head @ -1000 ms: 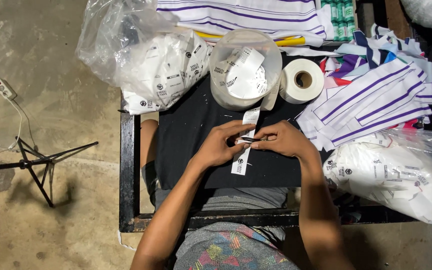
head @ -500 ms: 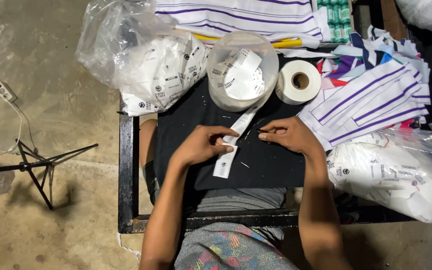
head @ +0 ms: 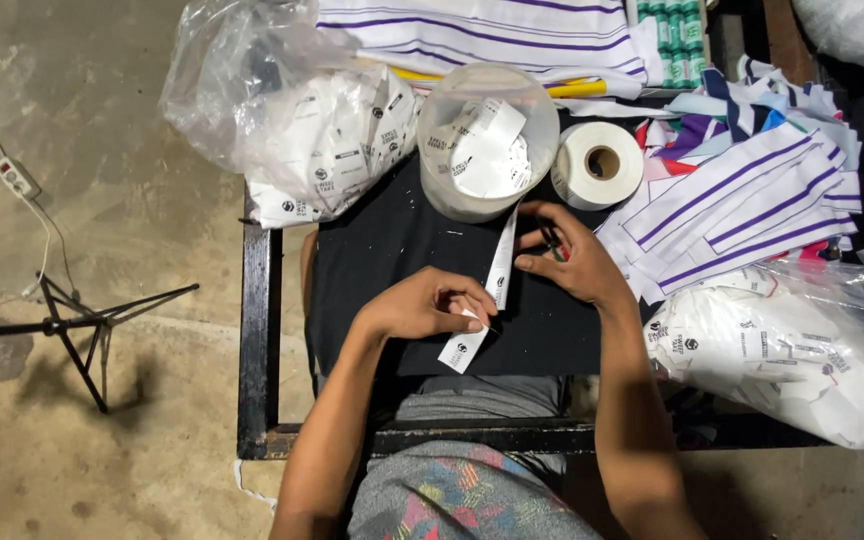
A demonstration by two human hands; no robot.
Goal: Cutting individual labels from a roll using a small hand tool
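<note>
My left hand point(head: 420, 306) pinches the lower end of a white printed label strip point(head: 500, 268) that lies across a black cloth point(head: 377, 250) on my lap. The strip runs up toward a clear plastic tub point(head: 452, 195) filled with cut labels. To the right of the strip, my right hand point(head: 574, 265) is curled around small snips point(head: 552, 240) with a red part. Its fingertips touch the strip's edge. A roll of white label tape point(head: 602, 165) stands just above that hand.
Clear bags of white labels lie at the upper left point(head: 322, 150) and lower right point(head: 782, 350). Purple-striped white fabric pieces point(head: 742, 195) are stacked on the right. A black metal frame point(head: 257, 330) surrounds my lap. A tripod point(head: 77, 320) and power strip point(head: 15, 178) sit on the concrete floor at the left.
My hands have moved apart. The left hand drew the strip's end down and left, and the right hand shifted up and right beside the strip.
</note>
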